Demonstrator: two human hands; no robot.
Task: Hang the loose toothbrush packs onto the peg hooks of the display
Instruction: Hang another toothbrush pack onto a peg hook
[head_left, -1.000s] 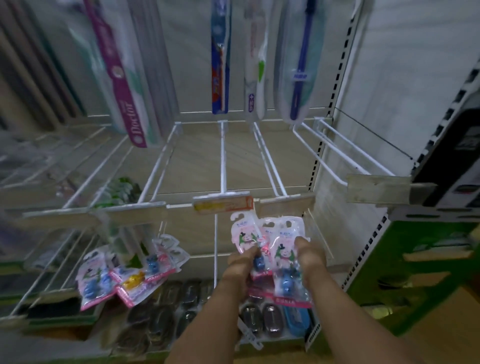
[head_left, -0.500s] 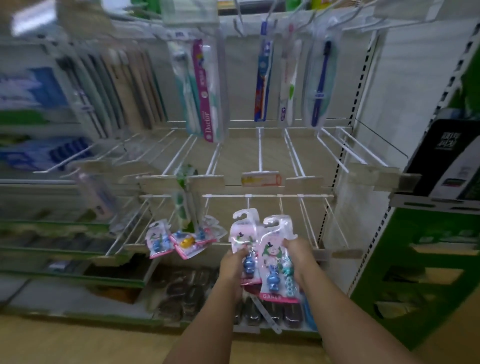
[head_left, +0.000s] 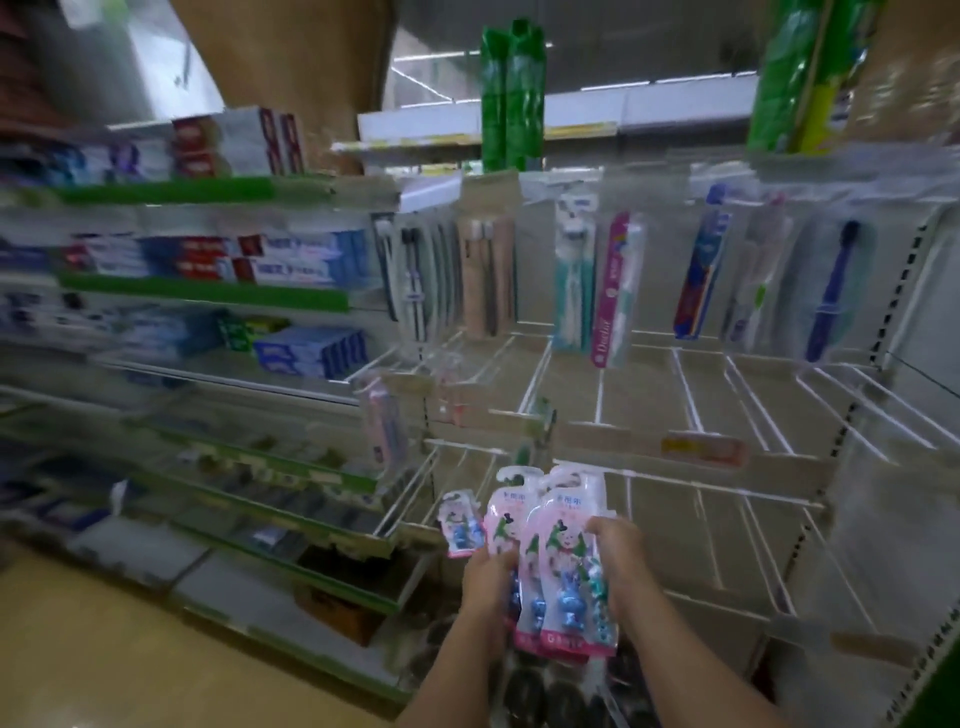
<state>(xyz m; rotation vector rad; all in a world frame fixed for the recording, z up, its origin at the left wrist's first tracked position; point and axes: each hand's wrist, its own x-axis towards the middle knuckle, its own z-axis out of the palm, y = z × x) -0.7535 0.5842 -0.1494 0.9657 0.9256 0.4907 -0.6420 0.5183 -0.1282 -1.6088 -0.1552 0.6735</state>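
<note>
Toothbrush packs (head_left: 563, 540), pink carded ones, sit fanned in a bundle at the lower centre of the frame, not yet on any hook. The display (head_left: 665, 535) fills the centre and right. The toothpaste shelves (head_left: 301, 260) run off to the left, and their front edges jut toward the viewer. Long toothbrushes (head_left: 613, 291) hang across the upper centre, so that row looks taken.

Below them the white wire peg hooks (head_left: 599, 395) reach forward bare, in two tiers. The lower tier, right of and just above the bundle, looks like the nearest free place. Open room lies up and to the right. A price strip (head_left: 701, 449) crosses between the tiers and could snag a card lifted straight up.

A single pack (head_left: 460, 525) of the same kind shows just left of the bundle. Blur hides whether it hangs on a hook.

The left hand (head_left: 485, 577) grips the bundle's left edge. The right hand (head_left: 621, 558) wraps around its right side, fingers curled over the cards.

To do this well, one hand should probably keep the stack while the other peels off the front card. That card's cut-out tab at the top then goes level onto a peg tip and slides back. Threading several at once risks a missed hole.
</note>
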